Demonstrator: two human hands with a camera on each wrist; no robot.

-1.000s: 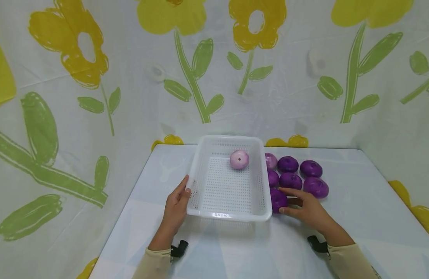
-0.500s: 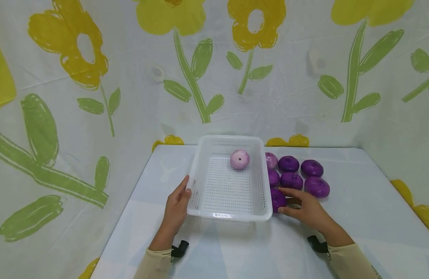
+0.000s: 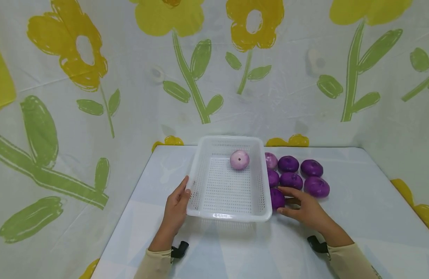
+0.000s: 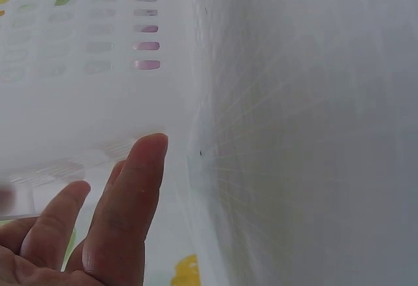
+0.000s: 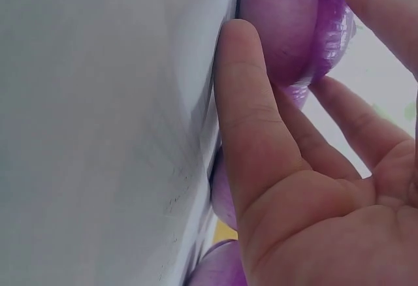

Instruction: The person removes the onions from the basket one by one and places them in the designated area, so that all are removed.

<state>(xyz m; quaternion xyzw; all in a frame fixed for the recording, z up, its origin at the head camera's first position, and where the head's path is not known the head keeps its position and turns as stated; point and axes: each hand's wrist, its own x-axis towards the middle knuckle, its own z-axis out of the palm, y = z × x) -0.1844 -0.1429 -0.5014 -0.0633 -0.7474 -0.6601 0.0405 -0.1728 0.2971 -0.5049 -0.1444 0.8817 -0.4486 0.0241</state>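
Note:
A white perforated plastic basket (image 3: pixel 224 217) lies in the middle of the table, with a pale purple onion (image 3: pixel 239 160) near its far right corner. My left hand (image 3: pixel 176 207) touches the basket's left side near its front corner; in the left wrist view its fingers (image 4: pixel 124 214) stretch out along the wall. At the basket's right side, my right hand (image 3: pixel 307 209) holds the nearest red onion (image 3: pixel 277 198) between thumb and fingers. In the right wrist view, the thumb lies low against this onion (image 5: pixel 281 25), and fingers reach its other side.
Several more onions (image 3: pixel 290 180) stand in rows behind and right of the right hand, some partly hidden by the basket. A pale table (image 3: pixel 207 255) carries everything. Flower-printed cloth (image 3: pixel 214 108) hangs close behind and along both sides.
The right hand and the onion at its fingers have shifted very slightly left, toward the basket. The left hand, the basket and the other onions stay practically as they were.

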